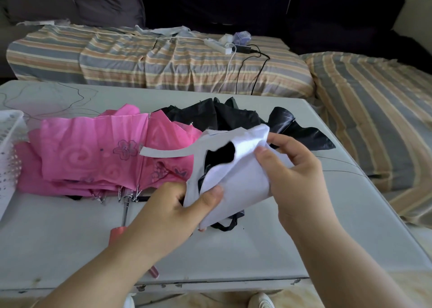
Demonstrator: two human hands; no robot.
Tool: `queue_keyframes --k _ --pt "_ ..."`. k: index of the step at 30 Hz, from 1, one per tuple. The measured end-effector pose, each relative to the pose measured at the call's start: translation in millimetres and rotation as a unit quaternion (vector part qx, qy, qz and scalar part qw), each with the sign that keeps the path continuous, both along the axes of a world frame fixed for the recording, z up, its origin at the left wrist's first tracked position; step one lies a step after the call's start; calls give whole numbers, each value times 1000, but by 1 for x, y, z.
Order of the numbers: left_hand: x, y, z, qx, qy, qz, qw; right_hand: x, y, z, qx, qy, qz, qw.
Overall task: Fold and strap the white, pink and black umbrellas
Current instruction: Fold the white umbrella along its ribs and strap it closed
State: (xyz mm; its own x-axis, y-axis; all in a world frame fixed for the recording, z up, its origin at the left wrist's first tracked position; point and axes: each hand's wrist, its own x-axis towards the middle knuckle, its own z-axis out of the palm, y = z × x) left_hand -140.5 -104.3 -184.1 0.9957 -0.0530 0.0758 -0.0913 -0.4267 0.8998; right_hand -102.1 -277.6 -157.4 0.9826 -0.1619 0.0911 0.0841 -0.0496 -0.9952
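The white umbrella (236,179), black on its inside, is held above the table in both hands. My left hand (177,205) grips its lower part, thumb on the white fabric. My right hand (292,165) pinches the upper edge of the fabric. Its white strap (168,153) sticks out to the left. The pink umbrella (98,153) lies loosely collapsed on the table's left, its metal shaft and pink handle (118,231) pointing toward me. Behind the white one the black umbrella (224,115) lies crumpled.
A white plastic basket (8,153) stands at the left edge of the grey table (257,249). Beyond the table is a striped sofa (163,62) with a power strip (218,46) and cables. My shoes show under the front edge.
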Motion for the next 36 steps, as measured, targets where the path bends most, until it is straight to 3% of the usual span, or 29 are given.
queue_keyframes --k 3,8,10,12,14,16,18,24,27,31,34,36 --pt "-1 -1 0 -10 -4 35 999 4 -6 3 -65 28 44 997" --pt "2 5 0 26 -8 18 999 3 -19 14 -121 75 234 962" --pt "2 10 -5 68 -31 8 997 3 -18 11 -177 56 218 958" --pt "0 10 -12 125 -45 -2 991 6 -20 11 -240 -14 180 954" --pt "-2 7 -17 146 -32 -9 989 9 -25 15 -281 -80 202 935" --pt "-4 6 -18 156 -19 -15 987 8 -27 19 -290 -73 239 924" --pt "-4 8 -18 161 -25 -18 986 7 -26 19 -248 -28 242 937" --pt "-11 13 -13 204 -131 -61 968 15 -17 10 -242 -33 136 960" --pt "-13 15 -7 245 -199 -68 946 16 -15 9 -322 -43 130 937" --pt "-16 9 -1 261 -284 -82 919 20 -13 0 -456 19 189 870" --pt "-19 7 -5 261 -279 -84 920 19 -10 -5 -503 83 239 826" --pt "-22 8 -10 258 -238 -71 934 18 -9 -8 -507 110 248 818"
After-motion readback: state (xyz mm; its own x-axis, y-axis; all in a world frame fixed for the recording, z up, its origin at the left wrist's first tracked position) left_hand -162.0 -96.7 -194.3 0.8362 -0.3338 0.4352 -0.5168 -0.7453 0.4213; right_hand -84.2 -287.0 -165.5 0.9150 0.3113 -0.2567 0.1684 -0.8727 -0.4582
